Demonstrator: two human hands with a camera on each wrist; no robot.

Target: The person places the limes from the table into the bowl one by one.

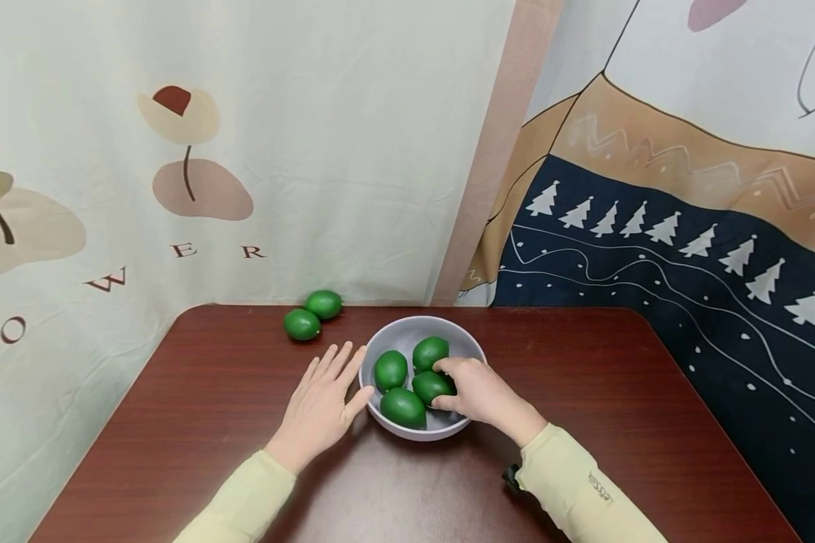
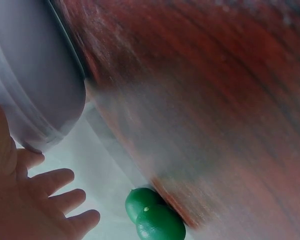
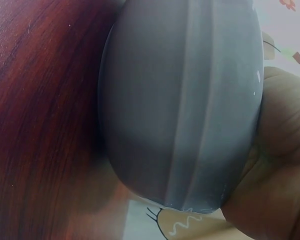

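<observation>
A grey bowl point(image 1: 424, 435) on the table holds several green limes, among them one at its left point(image 1: 390, 370). My right hand point(image 1: 478, 392) reaches over the bowl's right rim, thumb and fingers curled round the lime point(image 1: 432, 387) at the right inside. Fingers spread, my left hand point(image 1: 321, 407) is at the bowl's left side, fingertips at the rim. In the left wrist view that hand point(image 2: 35, 195) is beside the bowl point(image 2: 40, 65). The bowl's wall point(image 3: 180, 100) hides the right fingertips in the right wrist view.
Two more limes point(image 1: 302, 324) point(image 1: 324, 304) lie side by side near the back edge of the brown table point(image 1: 570, 354), left of the bowl. Behind the table hang a pale curtain point(image 1: 353, 151) and a patterned cloth with white trees point(image 1: 665, 226).
</observation>
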